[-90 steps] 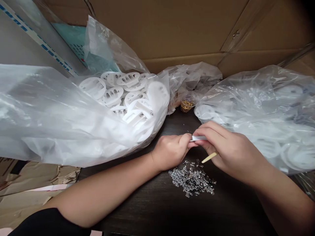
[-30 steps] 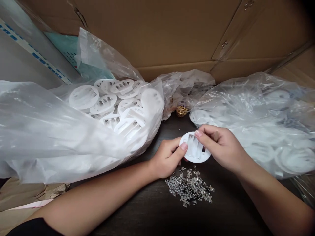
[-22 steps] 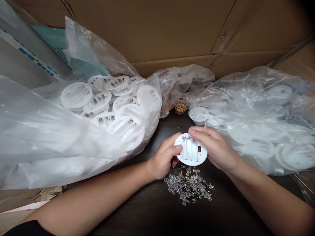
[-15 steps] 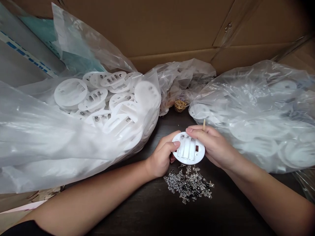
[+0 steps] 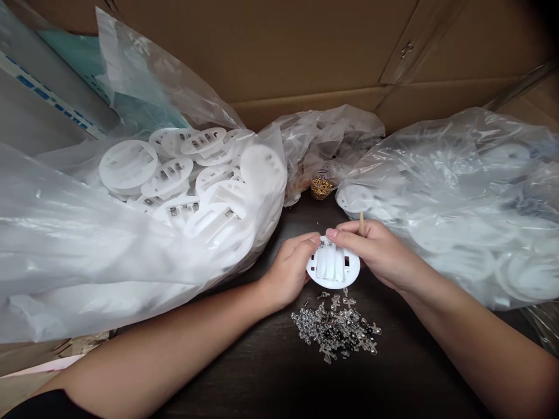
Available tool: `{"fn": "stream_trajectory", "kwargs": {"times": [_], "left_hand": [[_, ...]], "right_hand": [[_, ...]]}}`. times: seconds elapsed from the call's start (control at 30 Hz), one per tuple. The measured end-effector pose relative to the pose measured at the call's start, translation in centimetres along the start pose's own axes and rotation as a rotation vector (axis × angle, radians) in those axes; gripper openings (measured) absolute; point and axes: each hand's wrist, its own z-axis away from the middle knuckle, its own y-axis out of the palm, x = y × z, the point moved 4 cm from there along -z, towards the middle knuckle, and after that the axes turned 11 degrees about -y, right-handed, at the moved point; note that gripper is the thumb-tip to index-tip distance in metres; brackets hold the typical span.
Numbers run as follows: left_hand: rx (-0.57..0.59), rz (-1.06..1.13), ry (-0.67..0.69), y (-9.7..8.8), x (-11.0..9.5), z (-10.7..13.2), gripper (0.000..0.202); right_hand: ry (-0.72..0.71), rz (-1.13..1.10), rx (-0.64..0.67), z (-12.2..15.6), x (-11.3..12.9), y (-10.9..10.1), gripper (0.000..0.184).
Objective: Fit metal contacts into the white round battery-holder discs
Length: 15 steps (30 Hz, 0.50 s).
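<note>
A round white plastic battery holder [image 5: 334, 269] with long slots is held over the dark table, its slotted face toward me. My left hand [image 5: 290, 267] grips its left edge, thumb near the upper rim. My right hand [image 5: 375, 250] is closed at the upper right, thumb on the top rim, with a thin wooden stick [image 5: 361, 223] poking up from between its fingers. Small metal springs show at the top ends of the slots. Just below the holder lies a pile of small metal battery contacts [image 5: 334, 329].
At left, an open clear plastic bag [image 5: 131, 279] is full of similar white discs [image 5: 128, 166]. Another filled bag [image 5: 463, 233] stands at right. Behind are a bundle of gold-coloured small parts [image 5: 322, 188] and a cardboard wall [image 5: 305, 52]. Dark tabletop [image 5: 244, 378] lies beneath.
My left thumb has moved up from the holder's face to its upper left rim. My right thumb has shifted slightly left along the top, and the holder has tilted a little.
</note>
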Motion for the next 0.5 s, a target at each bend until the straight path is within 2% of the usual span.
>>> {"fn": "stream_trajectory", "kwargs": {"times": [0.17, 0.3, 0.5], "left_hand": [[-0.012, -0.043, -0.012, -0.3, 0.4, -0.2, 0.026], [-0.016, -0.105, 0.042, -0.8, 1.1, -0.4, 0.029], [-0.031, -0.199, 0.111, -0.9, 0.9, -0.4, 0.033]], "right_hand": [[0.030, -0.028, -0.005, -0.2, -0.4, 0.2, 0.041], [0.056, -0.084, -0.021, -0.4, -0.8, 0.5, 0.046], [0.053, -0.130, -0.001, -0.5, -1.0, 0.6, 0.042]]}}
